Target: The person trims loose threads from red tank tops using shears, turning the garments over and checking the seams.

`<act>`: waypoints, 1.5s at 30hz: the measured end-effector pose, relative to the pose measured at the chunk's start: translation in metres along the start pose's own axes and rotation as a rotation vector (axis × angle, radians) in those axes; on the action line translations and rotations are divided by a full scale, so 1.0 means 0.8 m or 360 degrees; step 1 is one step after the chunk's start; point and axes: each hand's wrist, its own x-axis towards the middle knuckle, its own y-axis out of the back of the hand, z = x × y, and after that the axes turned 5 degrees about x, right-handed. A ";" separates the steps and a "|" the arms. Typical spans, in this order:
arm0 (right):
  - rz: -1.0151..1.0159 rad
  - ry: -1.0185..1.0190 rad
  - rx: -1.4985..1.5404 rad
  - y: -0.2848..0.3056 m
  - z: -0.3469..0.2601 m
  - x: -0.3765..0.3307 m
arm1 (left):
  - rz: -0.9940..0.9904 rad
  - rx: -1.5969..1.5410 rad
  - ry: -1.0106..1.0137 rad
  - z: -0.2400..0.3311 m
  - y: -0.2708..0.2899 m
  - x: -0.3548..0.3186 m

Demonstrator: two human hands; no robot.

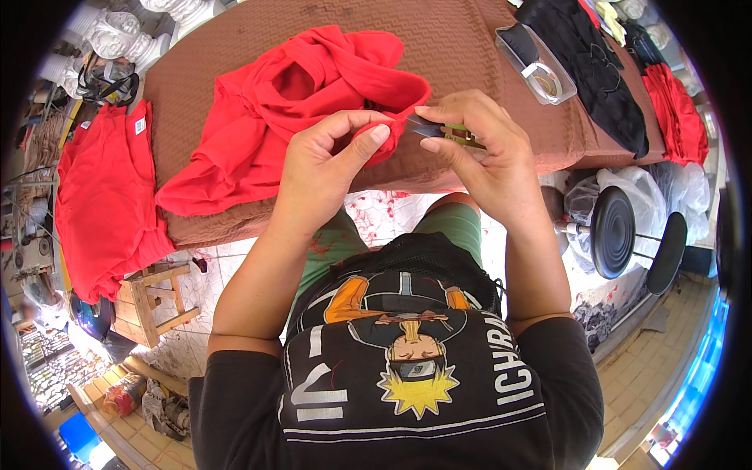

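A red garment (258, 117) lies bunched on the brown-covered table (462, 47) before me. My left hand (329, 153) pinches a seam or edge of it between thumb and fingers, lifted off the cloth beneath. My right hand (489, 141) holds small thread snips (458, 135) with dark blades and a yellow-green body. The blade tips point left and sit right beside the pinched red edge. Whether the blades touch a thread is too small to tell.
Red garments (110, 188) are heaped at the left, above a wooden stool (145, 305). On the table's right stand a clear plastic box (540, 74) with a tape roll and black clothing (591, 70). A black round-padded stand (613, 231) and plastic bags (681, 188) are at the right.
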 end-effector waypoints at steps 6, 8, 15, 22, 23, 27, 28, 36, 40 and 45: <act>-0.0002 0.0180 -0.0203 0.002 0.003 0.003 | -0.0004 0.0035 -0.0033 0.001 -0.002 -0.002; -0.0031 0.0201 -0.0262 0.002 0.002 0.004 | 0.0000 0.0053 -0.0048 0.003 -0.003 -0.003; -0.0076 0.0205 -0.0382 0.002 -0.003 0.006 | 0.0025 0.0172 -0.0078 0.003 -0.004 -0.003; -0.0096 0.0210 -0.0452 0.003 -0.006 0.006 | -0.0039 0.0168 -0.0018 0.003 -0.002 -0.003; -0.0093 0.0213 -0.0463 0.003 -0.007 0.006 | -0.0043 0.0164 -0.0020 0.002 -0.002 -0.003; -0.0063 0.0241 -0.0533 0.003 -0.007 0.006 | -0.0050 0.0191 -0.0037 0.003 -0.002 -0.002; -0.0051 0.0252 -0.0557 0.004 -0.006 0.006 | -0.0045 0.0192 -0.0032 0.003 -0.002 -0.002; 0.0099 -0.0064 0.0164 0.002 -0.001 0.003 | 0.0021 0.0341 -0.0018 0.009 -0.008 -0.005; 0.0044 -0.0189 0.0340 -0.002 -0.004 -0.004 | 0.0449 0.0874 -0.0498 -0.010 -0.013 -0.004; 0.0097 -0.0157 0.0308 -0.007 -0.008 -0.009 | 0.0650 0.1089 -0.0966 -0.017 -0.013 0.001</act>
